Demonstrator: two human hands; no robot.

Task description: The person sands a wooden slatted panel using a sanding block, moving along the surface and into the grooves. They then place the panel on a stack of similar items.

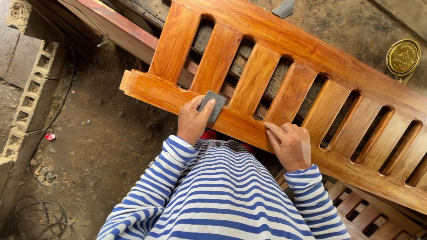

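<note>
Sandpaper (211,106), a small grey piece, lies pinched under the left hand (192,121) against the lower rail of a glossy slatted wooden panel (284,53). Further right, the right hand (291,144) rests flat and unclenched on the same rail, grasping nothing. A round gold tin (403,57) sits far right.

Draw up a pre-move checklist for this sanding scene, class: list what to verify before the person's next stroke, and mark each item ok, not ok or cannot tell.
1. Left hand grips the grey sanding pad: ok.
2. Pad lies flat on the slatted wooden panel, at its lower rail: ok.
3. Right hand steadies that rail, fingers pressed down: ok.
4. Panel firmly supported underneath: cannot tell.
5. Round gold tin stands apart from both hands: ok.
6. Pad's grit still usable: cannot tell.
</note>
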